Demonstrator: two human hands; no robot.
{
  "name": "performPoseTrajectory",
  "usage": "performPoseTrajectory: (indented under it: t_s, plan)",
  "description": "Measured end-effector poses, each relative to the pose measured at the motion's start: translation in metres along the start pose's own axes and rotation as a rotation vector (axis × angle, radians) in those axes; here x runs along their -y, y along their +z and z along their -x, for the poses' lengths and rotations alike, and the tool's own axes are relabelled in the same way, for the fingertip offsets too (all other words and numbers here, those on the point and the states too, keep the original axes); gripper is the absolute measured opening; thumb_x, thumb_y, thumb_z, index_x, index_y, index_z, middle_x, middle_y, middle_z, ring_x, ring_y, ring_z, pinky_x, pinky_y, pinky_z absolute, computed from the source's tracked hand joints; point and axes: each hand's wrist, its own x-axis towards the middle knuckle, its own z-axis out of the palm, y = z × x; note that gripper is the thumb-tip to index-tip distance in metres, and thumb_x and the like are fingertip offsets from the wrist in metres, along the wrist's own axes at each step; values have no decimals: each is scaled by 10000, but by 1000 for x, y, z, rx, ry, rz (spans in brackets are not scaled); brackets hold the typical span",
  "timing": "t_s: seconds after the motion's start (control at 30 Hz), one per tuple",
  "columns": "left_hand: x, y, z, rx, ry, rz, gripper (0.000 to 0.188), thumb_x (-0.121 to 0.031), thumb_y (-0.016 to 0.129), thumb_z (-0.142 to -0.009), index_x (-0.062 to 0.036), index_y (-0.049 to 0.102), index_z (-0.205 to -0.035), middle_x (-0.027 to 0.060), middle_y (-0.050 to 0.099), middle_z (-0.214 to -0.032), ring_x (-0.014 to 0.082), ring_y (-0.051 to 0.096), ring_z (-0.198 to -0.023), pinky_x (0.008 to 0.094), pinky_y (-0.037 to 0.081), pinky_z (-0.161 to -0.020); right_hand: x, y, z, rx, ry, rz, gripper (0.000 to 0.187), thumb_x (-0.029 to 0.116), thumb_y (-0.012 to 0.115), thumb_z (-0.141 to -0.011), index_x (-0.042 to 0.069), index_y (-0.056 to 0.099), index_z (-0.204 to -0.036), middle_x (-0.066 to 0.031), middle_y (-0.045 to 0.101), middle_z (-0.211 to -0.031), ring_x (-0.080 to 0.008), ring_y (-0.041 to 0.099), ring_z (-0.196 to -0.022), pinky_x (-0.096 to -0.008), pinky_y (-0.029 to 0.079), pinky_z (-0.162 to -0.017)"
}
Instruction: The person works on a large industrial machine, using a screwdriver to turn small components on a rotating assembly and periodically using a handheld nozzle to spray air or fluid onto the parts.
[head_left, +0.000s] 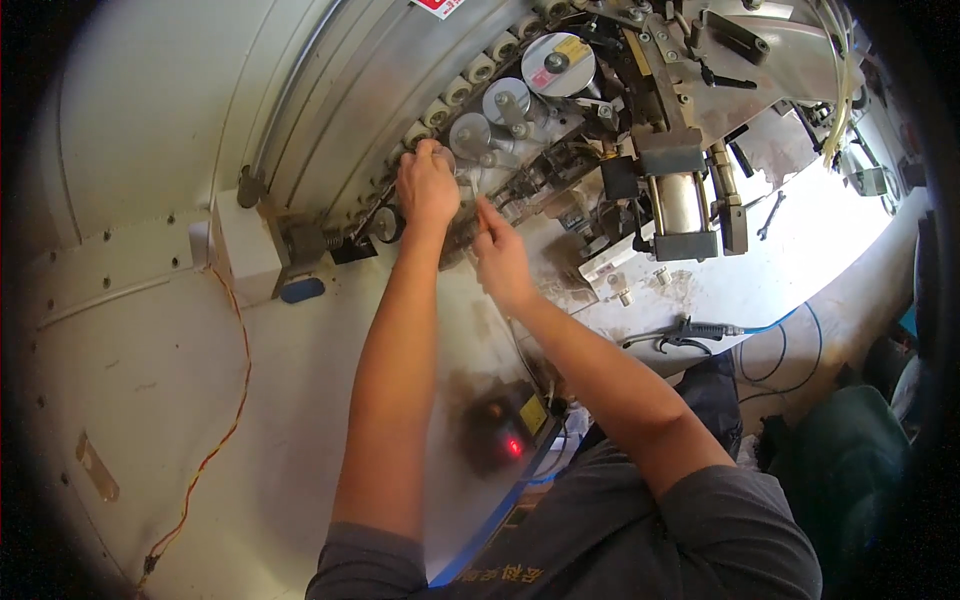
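My left hand [428, 190] reaches up to the row of wheels on the machine. Its fingers curl over a small grey metal roller [448, 159], which the hand partly hides. Lower and to the right, my right hand [500, 255] is closed, its thumb and fingers pinched around a thin metal tool [475, 184] that points up toward the same roller. The kind of tool is too blurred to make out. Two larger grey discs [470, 135] [506, 101] and a labelled round wheel [558, 64] run up and right from my left hand.
White rollers [458, 92] line the metal guard. A cylinder block [682, 205] stands at the right. On the bench lie a wrench [771, 215] and an air gun [690, 333] with a blue hose. A twisted wire [243, 340] crosses the left panel; a red-lit display [514, 446] sits below.
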Motion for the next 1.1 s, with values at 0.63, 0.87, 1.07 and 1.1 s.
performPoseTrajectory:
  t_s: [0.63,0.87,1.07,1.1]
  plan:
    - [0,6,0,-15,-3,-113,345,-289,437,-1021,-62,606,-1219,232,633,-1194,467,564,-1119,535,426,-1002,30,0,2,-20,28,38,555,61,445,-976,27,426,-1530,-93,601,-838,-124,531,-668,-297,472,-635]
    - [-1,6,0,-38,56,27,316,-267,450,-1005,-51,620,-1161,224,646,-1159,432,575,-1130,523,435,-985,5,-2,1,-11,-45,-21,563,53,456,-967,18,424,-1528,-93,592,-818,-132,525,-683,-295,471,-653]
    - [1,4,-1,-15,54,61,308,-258,451,-1003,-47,617,-1154,226,640,-1163,449,584,-1095,521,444,-964,6,-2,4,-10,-86,82,552,54,453,-964,1,433,-1513,-109,593,-834,-148,540,-693,-306,472,-662]
    - [3,3,-1,-17,51,58,308,-258,451,-1003,-47,617,-1154,226,640,-1163,449,584,-1095,521,444,-964,5,-1,4,-6,-84,81,552,54,453,-964,1,433,-1513,-109,593,-834,-148,540,-693,-306,472,-662]
